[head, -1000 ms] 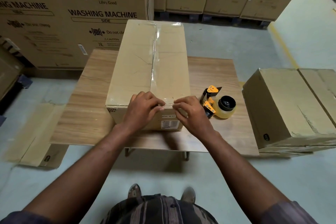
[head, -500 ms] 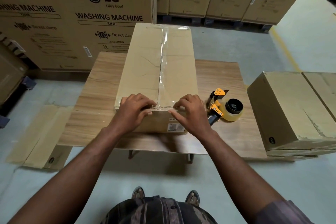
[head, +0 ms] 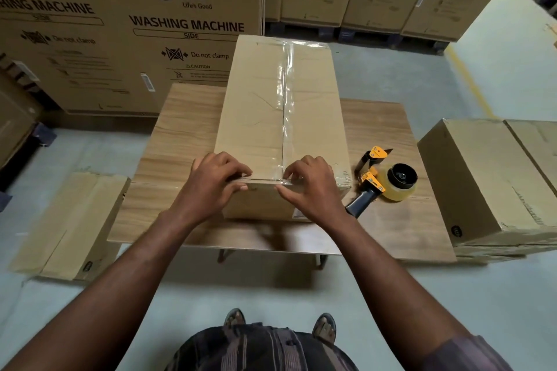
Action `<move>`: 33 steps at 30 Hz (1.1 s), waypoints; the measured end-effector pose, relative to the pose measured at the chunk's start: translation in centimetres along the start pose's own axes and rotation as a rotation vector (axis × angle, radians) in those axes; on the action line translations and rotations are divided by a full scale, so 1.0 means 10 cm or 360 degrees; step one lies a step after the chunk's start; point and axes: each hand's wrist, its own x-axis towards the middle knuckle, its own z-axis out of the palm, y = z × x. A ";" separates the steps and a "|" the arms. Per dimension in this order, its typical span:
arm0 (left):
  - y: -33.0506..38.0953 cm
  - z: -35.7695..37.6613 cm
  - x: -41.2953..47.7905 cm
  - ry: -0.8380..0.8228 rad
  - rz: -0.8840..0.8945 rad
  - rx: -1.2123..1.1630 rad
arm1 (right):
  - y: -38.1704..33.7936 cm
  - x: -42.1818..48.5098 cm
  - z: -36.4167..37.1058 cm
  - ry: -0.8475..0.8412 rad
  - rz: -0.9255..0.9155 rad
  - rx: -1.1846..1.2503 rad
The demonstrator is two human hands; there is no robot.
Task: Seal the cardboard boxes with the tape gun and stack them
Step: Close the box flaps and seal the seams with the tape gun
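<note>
Behind the taped box (head: 256, 105), "LG WASHING MACHINE" carton (head: 129, 27)

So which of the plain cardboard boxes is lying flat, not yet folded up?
The flattened box on the floor left of the table. The box under the hands and the boxes on the right are assembled.

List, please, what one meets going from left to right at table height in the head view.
Flattened cardboard on the floor → bare part of the wooden table → left hand → right hand, both on the near edge of the taped box → tape gun → sealed box on the floor.
</note>
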 end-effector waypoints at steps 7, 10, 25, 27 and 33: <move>-0.18 -0.09 -0.19 0.0122 -0.0219 -0.0537 | -0.17 0.02 0.02 -0.0043 0.0063 -0.0061; -0.18 -0.12 -0.19 0.0177 -0.0302 -0.0718 | -0.49 0.15 0.15 -0.0131 -0.0053 0.0037; 0.03 0.13 -0.38 0.0687 -0.0983 -0.1033 | -1.16 0.33 0.72 0.0019 0.0212 -0.0101; 0.03 0.14 -0.40 0.0671 -0.1010 -0.1069 | -1.16 0.33 0.77 0.0076 0.0239 -0.0160; -0.03 0.26 -0.47 0.0522 -0.0985 -0.1130 | -1.05 0.25 0.72 -0.0001 0.0128 -0.0095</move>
